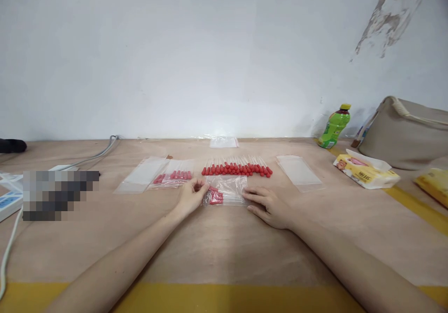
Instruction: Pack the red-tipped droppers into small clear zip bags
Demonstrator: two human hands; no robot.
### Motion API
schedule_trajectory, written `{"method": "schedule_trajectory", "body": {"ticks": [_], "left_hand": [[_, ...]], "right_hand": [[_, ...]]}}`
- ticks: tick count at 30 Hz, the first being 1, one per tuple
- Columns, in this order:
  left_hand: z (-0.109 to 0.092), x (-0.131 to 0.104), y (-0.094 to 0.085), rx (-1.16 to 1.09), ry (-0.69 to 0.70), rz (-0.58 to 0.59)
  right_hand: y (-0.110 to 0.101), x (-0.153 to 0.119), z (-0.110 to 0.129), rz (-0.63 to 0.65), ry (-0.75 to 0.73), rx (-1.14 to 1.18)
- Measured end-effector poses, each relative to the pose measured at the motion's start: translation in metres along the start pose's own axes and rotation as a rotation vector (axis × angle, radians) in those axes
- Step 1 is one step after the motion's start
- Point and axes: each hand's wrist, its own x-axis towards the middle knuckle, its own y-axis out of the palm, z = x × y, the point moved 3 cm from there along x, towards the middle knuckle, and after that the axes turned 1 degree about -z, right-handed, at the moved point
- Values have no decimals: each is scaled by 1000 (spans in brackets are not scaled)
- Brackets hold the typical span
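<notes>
A clear plastic bag (231,187) lies flat in front of me, with several red-tipped sticks (216,196) inside, their red ends at its left. My left hand (192,196) is closed in a pinch on the bag's left edge. On the opposite edge rests my right hand (268,205), open, its fingers stretched out and touching the plastic. Just beyond the bag, many loose sticks (238,167) with red tips lie side by side, tips toward me. To the left are filled clear bags (180,169) holding more of the same sticks.
Flat bags lie at the left (140,176) and right (299,170). Further right are a green bottle (335,127), a yellow tissue pack (366,170) and a grey fabric bag (409,135). A power strip (10,203) and cables sit at the left; a wall closes the back.
</notes>
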Motion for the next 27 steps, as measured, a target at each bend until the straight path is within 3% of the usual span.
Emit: {"method": "schedule_trajectory", "body": {"ticks": [13,20,24,27], "left_hand": [[-4,-2,0,-10,-84,20],[-8,-3,1,-53,-125,92],[-7,-3,-3,-69,-166,150],[-10,4,-14,119,11,65]], "right_hand": [[-5,1,1,-87,105,-94],[-5,1,5,-127,53,-56],[-5,1,12,3,-39,40],[-4,2,15,116,-59,49]]}}
